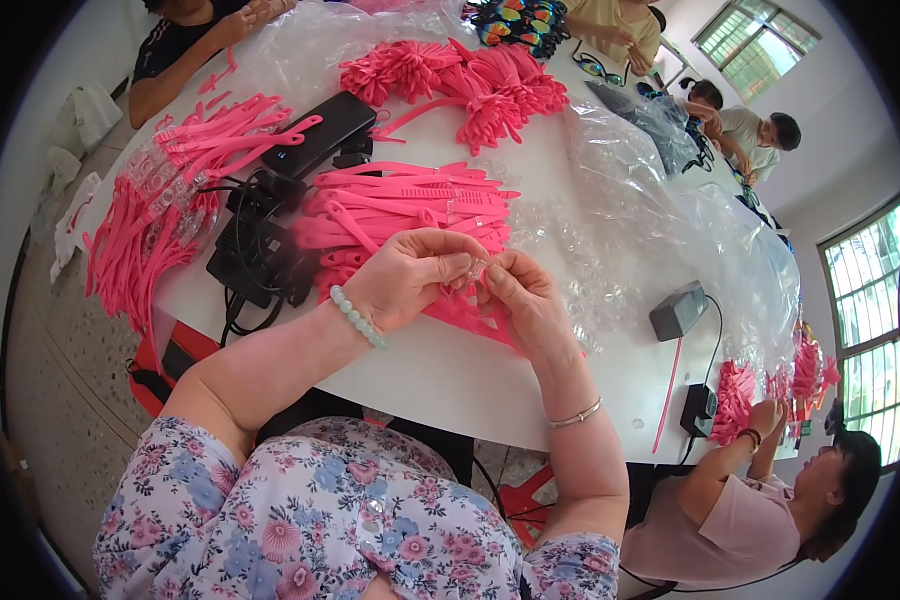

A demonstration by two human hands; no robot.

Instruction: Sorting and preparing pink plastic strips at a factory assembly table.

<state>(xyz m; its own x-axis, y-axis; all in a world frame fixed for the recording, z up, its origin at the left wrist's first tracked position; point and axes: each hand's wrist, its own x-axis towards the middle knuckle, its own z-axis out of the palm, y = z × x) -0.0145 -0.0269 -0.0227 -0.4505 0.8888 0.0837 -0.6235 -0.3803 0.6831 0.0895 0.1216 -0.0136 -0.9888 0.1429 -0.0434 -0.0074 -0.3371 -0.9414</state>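
My left hand [402, 277], with a beaded bracelet at its wrist, is closed in a pinch. My right hand [523, 304] meets it fingertip to fingertip, also pinching. Between them is a small clear plastic buckle [477, 269], partly covered by the fingers. Just beneath and beyond both hands lies a thick pile of pink rubbery straps [410, 195], some with clear pieces on them. Whether a strap from this pile runs into my fingers is hard to make out.
Loose clear buckles [585, 285] are scattered right of the pile. More pink straps [155, 215] hang over the table's left edge. A black box [320, 133], tangled cables [260, 240] and a grey box [678, 311] stand nearby. Co-workers sit around the table, one [735, 520] at the right.
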